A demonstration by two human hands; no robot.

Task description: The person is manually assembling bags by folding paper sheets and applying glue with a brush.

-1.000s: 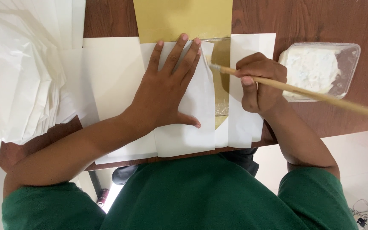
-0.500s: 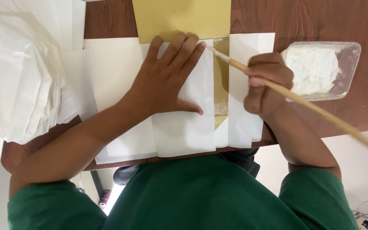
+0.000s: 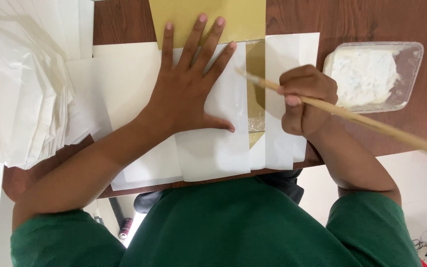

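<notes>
Right hand [image 3: 303,99] fingers grasp a long wooden brush [image 3: 352,114]; left hand [image 3: 186,86] fingers released flat on white paper [image 3: 213,148].

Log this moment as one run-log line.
left hand: flat on white sheet | right hand: holds brush | paste tub: right

Two hands on a wooden table [image 3: 124,22], one long wooden brush [image 3: 352,116], one clear tub of white paste [image 3: 371,74], one gold sheet [image 3: 208,17], one stack of white paper [image 3: 21,84] at the table's left edge
</notes>
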